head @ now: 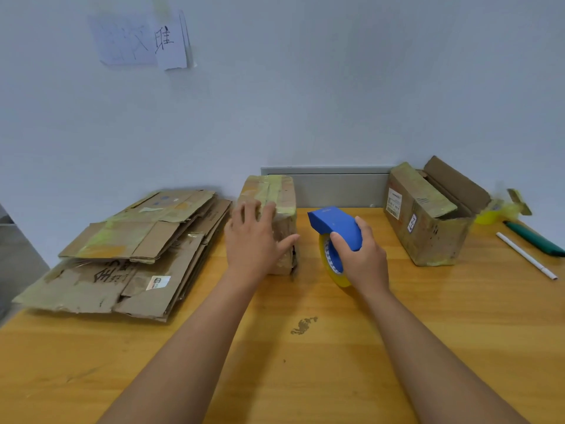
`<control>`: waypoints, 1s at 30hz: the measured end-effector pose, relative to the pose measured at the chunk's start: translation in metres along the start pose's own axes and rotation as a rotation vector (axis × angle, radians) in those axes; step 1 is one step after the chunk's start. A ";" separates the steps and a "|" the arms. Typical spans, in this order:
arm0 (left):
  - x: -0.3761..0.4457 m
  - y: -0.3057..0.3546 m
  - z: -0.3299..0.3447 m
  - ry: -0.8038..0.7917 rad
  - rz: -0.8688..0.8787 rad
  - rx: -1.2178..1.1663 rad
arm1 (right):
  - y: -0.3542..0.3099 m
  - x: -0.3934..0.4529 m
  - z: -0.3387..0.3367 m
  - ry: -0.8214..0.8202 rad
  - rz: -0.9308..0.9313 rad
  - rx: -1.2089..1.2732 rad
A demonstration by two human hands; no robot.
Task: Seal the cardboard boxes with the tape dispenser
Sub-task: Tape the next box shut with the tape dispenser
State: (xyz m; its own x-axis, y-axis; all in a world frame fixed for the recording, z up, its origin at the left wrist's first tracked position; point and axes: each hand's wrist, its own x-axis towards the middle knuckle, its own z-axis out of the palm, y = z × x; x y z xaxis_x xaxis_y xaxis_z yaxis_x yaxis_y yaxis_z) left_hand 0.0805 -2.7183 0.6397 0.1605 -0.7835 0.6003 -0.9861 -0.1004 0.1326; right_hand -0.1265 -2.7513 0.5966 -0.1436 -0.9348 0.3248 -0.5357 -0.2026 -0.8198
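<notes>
A small closed cardboard box [275, 194], covered in yellowish tape, stands on the wooden table [305, 362] near the wall. My left hand [255, 240] lies on its near left side with fingers spread and straight. Just right of the box, my right hand [359, 255] grips a blue tape dispenser [334, 226] that carries a yellow tape roll [337, 278]; the roll's lower edge rests on the table. A second cardboard box [428, 221] with its top flaps open stands at the right.
A stack of flattened cardboard boxes [131, 255] lies at the left. At the far right are another yellow tape roll [489, 214], a green knife-like tool [533, 238] and a white pen [527, 255]. A grey panel [336, 188] runs along the wall.
</notes>
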 end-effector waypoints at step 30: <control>0.025 -0.036 -0.007 0.011 0.073 -0.218 | -0.003 0.002 0.003 -0.004 0.013 -0.032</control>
State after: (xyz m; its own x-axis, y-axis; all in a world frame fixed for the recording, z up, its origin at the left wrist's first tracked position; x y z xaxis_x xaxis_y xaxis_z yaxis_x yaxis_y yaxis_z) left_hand 0.1201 -2.7297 0.6556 0.0906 -0.7767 0.6233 -0.9626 0.0922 0.2548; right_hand -0.1231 -2.7537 0.5982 -0.1476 -0.9384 0.3123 -0.5598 -0.1811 -0.8086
